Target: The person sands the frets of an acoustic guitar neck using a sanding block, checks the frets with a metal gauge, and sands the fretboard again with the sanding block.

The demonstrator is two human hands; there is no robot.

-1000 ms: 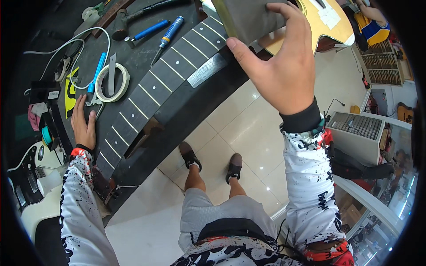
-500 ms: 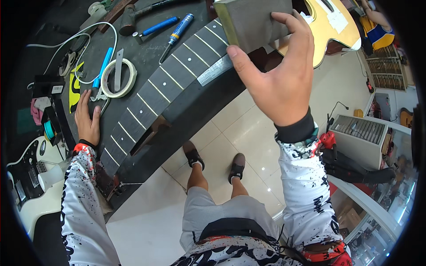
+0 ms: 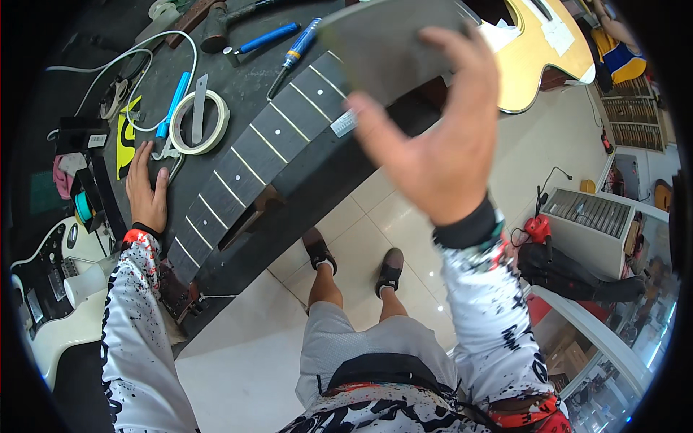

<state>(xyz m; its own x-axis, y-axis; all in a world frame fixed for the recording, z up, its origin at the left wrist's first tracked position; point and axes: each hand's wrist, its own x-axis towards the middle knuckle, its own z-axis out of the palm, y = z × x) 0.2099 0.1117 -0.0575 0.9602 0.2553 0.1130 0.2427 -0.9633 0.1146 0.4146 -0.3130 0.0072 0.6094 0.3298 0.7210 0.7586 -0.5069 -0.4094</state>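
The dark guitar fretboard (image 3: 263, 148), with pale fret lines and small white dots, runs diagonally across the bench. On its upper part lies a large grey-brown block (image 3: 386, 54), smeared by motion. My right hand (image 3: 447, 159) grips the block from its near side, thumb and fingers apart around it. A short end of a silver marked strip (image 3: 344, 124) shows beside the fretboard, by my right thumb. My left hand (image 3: 148, 191) rests flat on the bench left of the fretboard's lower end, fingers stretched and holding nothing. Beyond the block is the pale yellow guitar body (image 3: 530, 76).
A tape roll (image 3: 220, 133) with a metal blade (image 3: 198, 108) on it lies near my left hand. A blue screwdriver (image 3: 302, 43), blue pen (image 3: 271, 37), hammer (image 3: 214, 29) and white cable (image 3: 193, 47) lie farther back. A white guitar (image 3: 72, 303) stands at left.
My right hand has slid the block down the fretboard, leftward and toward me, covering more of the silver strip. My left hand stays flat in place; the whole view has shifted slightly.
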